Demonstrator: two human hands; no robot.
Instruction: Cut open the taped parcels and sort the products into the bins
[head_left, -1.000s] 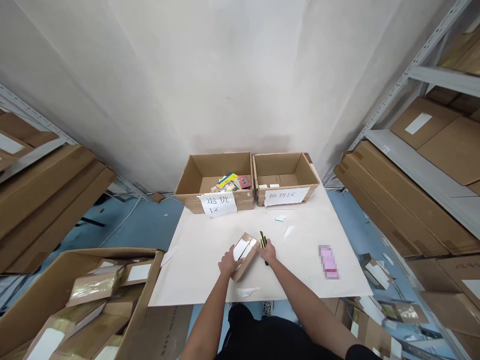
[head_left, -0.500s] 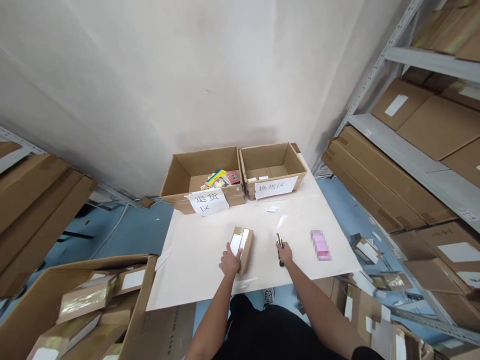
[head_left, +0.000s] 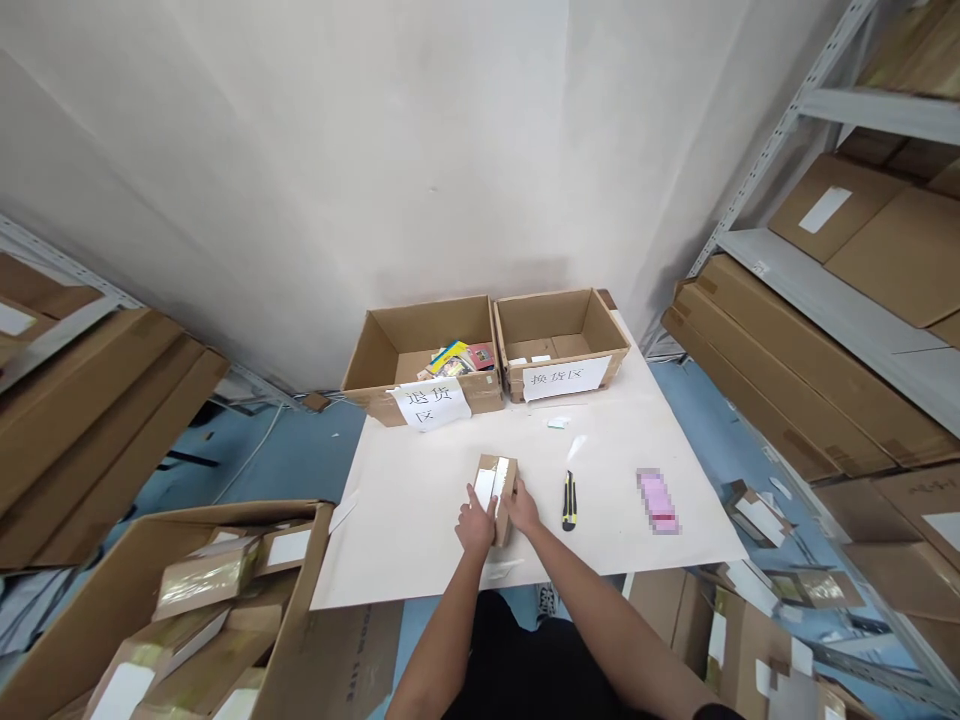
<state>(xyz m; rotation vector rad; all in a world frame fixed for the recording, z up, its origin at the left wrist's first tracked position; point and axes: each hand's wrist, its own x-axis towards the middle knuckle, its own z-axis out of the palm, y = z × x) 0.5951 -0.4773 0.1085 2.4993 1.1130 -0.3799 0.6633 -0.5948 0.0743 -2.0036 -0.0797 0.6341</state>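
Observation:
A small cardboard box (head_left: 495,470) with white labels on its top lies near the front of the white table (head_left: 420,560). My left hand (head_left: 475,522) grips its left side, with fingers reaching over the label. On the opposite side, my right hand (head_left: 523,507) is pressed against the box, its fingertips partly hidden. A black and yellow utility knife (head_left: 570,501) rests on the table to the right of my right hand, untouched.
Two open cartons with paper signs stand at the back: the left carton (head_left: 360,355) holds booklets (head_left: 459,358), the right carton (head_left: 619,340) small white items. A blurred pink object (head_left: 658,501) lies at right. A big carton of parcels (head_left: 206,585) stands lower left. Shelves (head_left: 847,300) flank the right.
My right hand has put the utility knife down on the table and moved left onto the box. My left hand stays on the box. The view has shifted slightly.

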